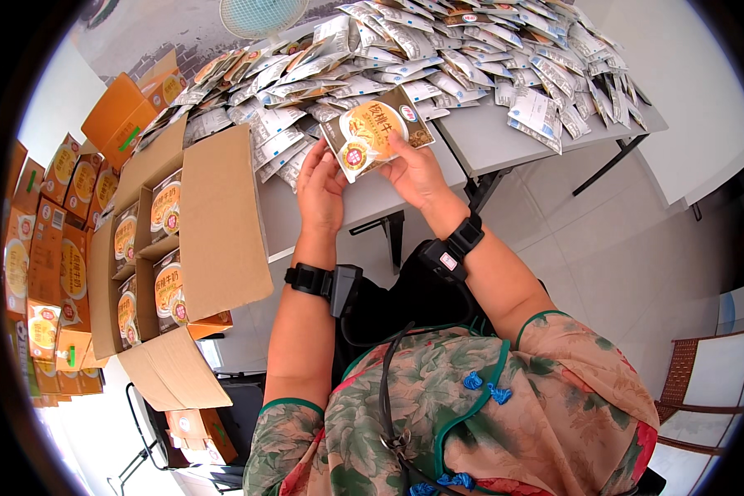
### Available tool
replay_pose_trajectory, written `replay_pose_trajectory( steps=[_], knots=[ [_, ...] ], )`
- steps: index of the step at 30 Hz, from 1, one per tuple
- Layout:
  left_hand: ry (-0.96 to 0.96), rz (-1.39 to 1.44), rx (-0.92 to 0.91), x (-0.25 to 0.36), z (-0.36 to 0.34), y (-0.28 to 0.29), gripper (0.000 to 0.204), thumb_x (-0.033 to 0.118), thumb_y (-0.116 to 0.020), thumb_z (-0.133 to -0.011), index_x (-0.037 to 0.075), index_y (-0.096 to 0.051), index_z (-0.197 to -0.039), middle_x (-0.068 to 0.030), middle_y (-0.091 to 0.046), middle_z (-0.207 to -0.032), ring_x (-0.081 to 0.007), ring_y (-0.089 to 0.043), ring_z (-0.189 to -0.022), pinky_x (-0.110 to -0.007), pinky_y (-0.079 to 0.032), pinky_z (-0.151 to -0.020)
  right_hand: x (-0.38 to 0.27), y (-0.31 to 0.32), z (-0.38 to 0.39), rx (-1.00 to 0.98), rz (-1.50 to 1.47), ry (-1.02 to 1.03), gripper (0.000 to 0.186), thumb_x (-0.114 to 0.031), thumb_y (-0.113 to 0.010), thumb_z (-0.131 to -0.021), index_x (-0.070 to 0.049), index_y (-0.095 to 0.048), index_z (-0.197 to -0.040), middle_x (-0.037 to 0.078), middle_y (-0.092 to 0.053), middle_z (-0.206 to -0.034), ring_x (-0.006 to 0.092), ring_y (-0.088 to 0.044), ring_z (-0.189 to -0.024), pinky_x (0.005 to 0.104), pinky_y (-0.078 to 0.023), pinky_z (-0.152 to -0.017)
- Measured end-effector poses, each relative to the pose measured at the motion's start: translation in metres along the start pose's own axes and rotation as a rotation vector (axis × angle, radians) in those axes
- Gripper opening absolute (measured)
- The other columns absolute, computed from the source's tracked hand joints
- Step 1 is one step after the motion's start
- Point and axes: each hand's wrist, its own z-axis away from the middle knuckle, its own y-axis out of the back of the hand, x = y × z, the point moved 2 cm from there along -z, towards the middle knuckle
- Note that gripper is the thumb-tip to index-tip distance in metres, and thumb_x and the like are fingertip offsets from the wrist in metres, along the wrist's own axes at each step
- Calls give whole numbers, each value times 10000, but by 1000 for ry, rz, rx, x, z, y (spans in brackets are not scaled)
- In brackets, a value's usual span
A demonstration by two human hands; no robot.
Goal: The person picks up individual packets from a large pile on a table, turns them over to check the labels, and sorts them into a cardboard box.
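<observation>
Over the table's front edge I hold a flat food pouch (376, 132), brown and white with a picture of a yellow bowl and a red-gold round badge. My right hand (417, 169) grips its lower right part, thumb on the front and fingers behind. At its left edge my left hand (321, 186) holds on with curled fingers, partly hidden by the pouch. Just left stands an open cardboard carton (223, 219), flaps spread, its inside split by dividers. Upright pouches of the same look (170, 285) fill the compartments that show.
A large heap of pouches (388, 50) covers most of the grey tables (504, 157). Orange printed boxes (62, 256) are stacked at the far left. A fan (260, 15) stands behind the heap. Another carton (200, 434) sits low at the left. Table legs stand on the tiled floor.
</observation>
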Motion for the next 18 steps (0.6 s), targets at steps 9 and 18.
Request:
replay_pose_trajectory(
  steps=[9, 18],
  knots=[
    [138, -165, -133, 5, 5, -17, 335, 173, -530, -900, 4, -462, -1182, -83, -577, -1094, -169, -591, -956, -327, -549, -753, -1, 1, 1, -57, -9, 45, 345, -141, -584, -871, -30, -483, -1182, 80, -570, -1125, 182, -568, -1008, 333, -486, -842],
    [234, -154, -167, 5, 6, -16, 301, 116, -576, -869, 52, -493, -1150, -48, -591, -1086, -153, -591, -953, -309, -542, -758, 1, -1, 5, -128, 84, 59, 356, -104, -583, -866, -20, -476, -1195, 83, -561, -1143, 196, -558, -1028, 343, -468, -866]
  ],
)
